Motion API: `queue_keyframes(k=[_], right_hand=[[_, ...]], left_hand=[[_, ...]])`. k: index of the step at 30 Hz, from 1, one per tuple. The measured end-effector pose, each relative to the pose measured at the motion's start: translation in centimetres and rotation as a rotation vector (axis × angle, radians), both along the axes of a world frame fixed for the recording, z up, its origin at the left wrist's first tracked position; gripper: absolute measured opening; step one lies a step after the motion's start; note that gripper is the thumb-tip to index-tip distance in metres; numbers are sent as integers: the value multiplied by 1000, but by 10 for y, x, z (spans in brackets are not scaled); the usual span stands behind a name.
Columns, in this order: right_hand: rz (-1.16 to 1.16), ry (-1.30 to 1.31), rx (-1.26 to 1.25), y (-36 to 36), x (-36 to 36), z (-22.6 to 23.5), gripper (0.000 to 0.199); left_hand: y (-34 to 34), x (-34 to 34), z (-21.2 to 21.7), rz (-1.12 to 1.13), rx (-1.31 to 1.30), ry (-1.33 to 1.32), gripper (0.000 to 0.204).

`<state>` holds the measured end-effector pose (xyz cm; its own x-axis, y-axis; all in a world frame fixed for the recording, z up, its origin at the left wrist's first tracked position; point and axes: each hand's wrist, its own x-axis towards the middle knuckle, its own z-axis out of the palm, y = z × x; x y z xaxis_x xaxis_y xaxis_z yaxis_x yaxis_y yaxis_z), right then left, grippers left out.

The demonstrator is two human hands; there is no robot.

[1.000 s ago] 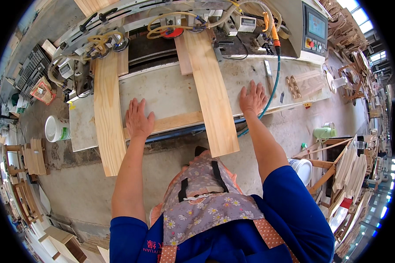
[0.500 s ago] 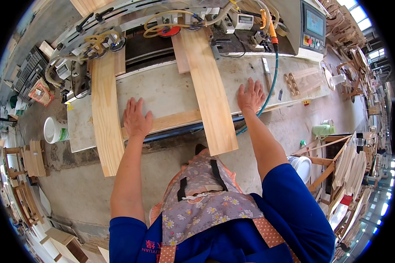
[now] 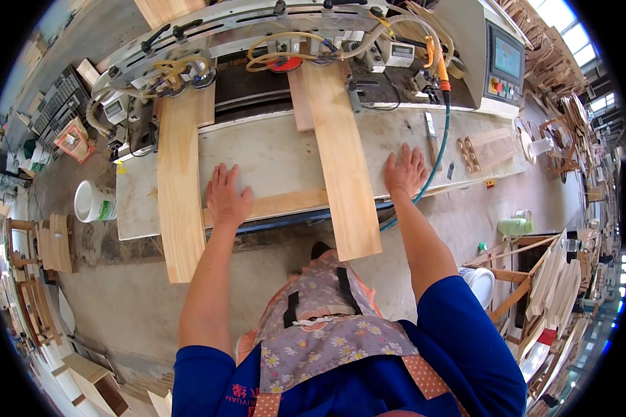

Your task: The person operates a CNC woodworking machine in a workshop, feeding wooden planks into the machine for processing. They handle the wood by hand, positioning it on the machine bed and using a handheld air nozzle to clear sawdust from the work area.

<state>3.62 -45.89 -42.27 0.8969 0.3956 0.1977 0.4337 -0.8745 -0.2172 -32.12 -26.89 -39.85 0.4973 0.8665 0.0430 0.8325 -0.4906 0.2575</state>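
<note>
Two long pine boards lie across the pale worktable (image 3: 264, 156), their far ends under the machine's clamps and their near ends past the table's front edge. My left hand (image 3: 226, 198) rests palm down with fingers spread, just right of the left board (image 3: 179, 187). To the right of the other board (image 3: 344, 167), my right hand (image 3: 405, 172) lies flat near the teal hose (image 3: 438, 149). Neither hand holds anything. A wooden strip (image 3: 285, 203) runs along the front edge between the boards.
The machine's beam (image 3: 236, 38) with yellow air tubes spans the back; its control panel (image 3: 506, 59) stands at right. A narrow metal-bladed tool (image 3: 431, 132) and several turned wooden pieces (image 3: 468, 154) lie on the right side. A white bucket (image 3: 94, 201) stands at left.
The whole view has shifted slightly, so the table and machine appear lower and a little farther right. Both hands stay flat on the table, and the boards keep their places.
</note>
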Motion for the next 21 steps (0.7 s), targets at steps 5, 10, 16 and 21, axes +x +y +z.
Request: queue_keyframes(k=[5,10,16,21], right_hand=[[10,-45,-37,3,3,-8,53],[159,-245,-155,-8,24,-29,51],[82,-259,-330,-11,29,-42,52],[19,-185,-320,-4,36,-42,53]], left_hand=[[0,-3,1,24,-22,33,59],[2,-4,4,17,-81,73,62],[-2,-2,1,17,-62,-48,62],[-2,-3,0,33,-93,-101,61]])
